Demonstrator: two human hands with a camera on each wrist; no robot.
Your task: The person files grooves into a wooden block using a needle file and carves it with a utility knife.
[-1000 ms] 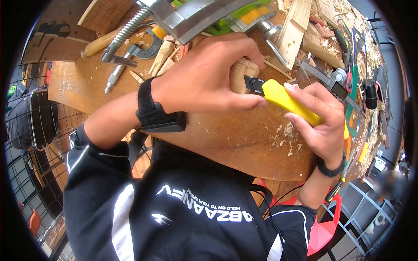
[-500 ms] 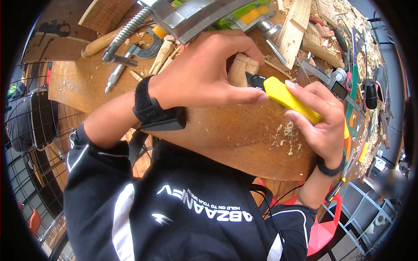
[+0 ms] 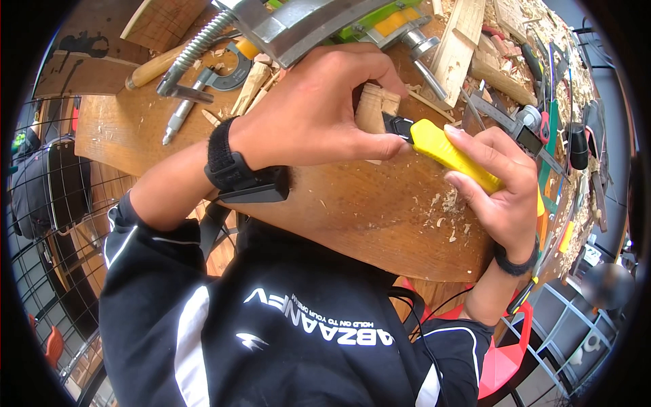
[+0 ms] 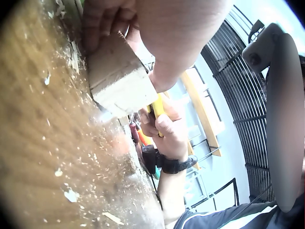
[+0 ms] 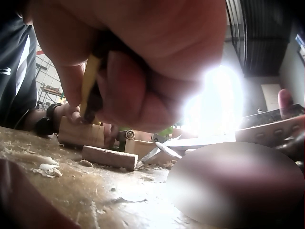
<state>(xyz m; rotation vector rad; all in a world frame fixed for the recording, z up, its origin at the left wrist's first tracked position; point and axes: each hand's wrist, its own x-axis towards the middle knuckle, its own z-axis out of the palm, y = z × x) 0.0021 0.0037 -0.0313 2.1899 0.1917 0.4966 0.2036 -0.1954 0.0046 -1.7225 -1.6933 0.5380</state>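
Observation:
My left hand (image 3: 315, 112) grips a small wooden block (image 3: 369, 107) against the bench, fingers round its far side and thumb at its near side. The block has a step cut into its top, and its pale end face (image 4: 124, 93) shows in the left wrist view. In my right hand (image 3: 502, 180) is a yellow utility knife (image 3: 451, 150), gripped with its black nose pointing at the block. The knife's front end meets the block's right side, right by my left thumb. Most of the blade is hidden there.
A metal vise (image 3: 291, 34) stands just beyond my left hand. A micrometer (image 3: 193, 102) lies to the left, a digital caliper (image 3: 515, 129) to the right. Wood strips (image 3: 461, 51) and shavings (image 3: 444, 210) are scattered about the bench (image 3: 352, 217). A loose wood piece (image 5: 109, 157) lies near the block.
The block has turned a little in my left hand, so its stepped top shows more. My left hand has shifted slightly left and away from me. The knife has hardly moved.

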